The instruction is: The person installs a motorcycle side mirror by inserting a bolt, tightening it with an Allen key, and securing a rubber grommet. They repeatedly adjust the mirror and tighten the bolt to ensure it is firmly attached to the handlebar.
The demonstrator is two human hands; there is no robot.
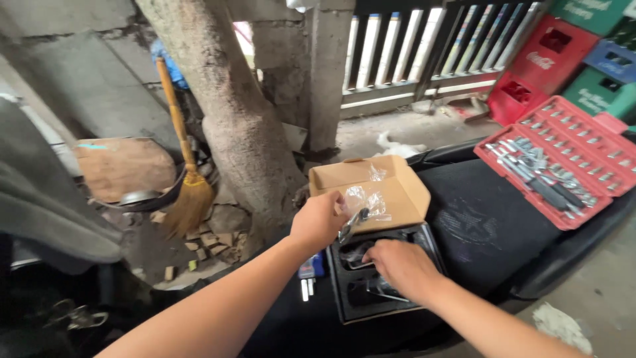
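On a black motorcycle seat (pixel 490 225) sits an open cardboard box (pixel 391 189) with a black foam tray (pixel 344 292) inside. Left hand (pixel 319 222) is closed around a clear plastic bag (pixel 364 205) holding a metal part, lifted just above the tray. Right hand (pixel 401 265) reaches into the tray, fingers curled down; whether it grips anything cannot be told. A red socket set case (pixel 563 159) lies open further right on the seat.

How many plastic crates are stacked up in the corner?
5 that show, all top right: a big red crate, a smaller red crate below it, a blue crate, a green crate on top, and another green crate. More may be hidden past the edge.
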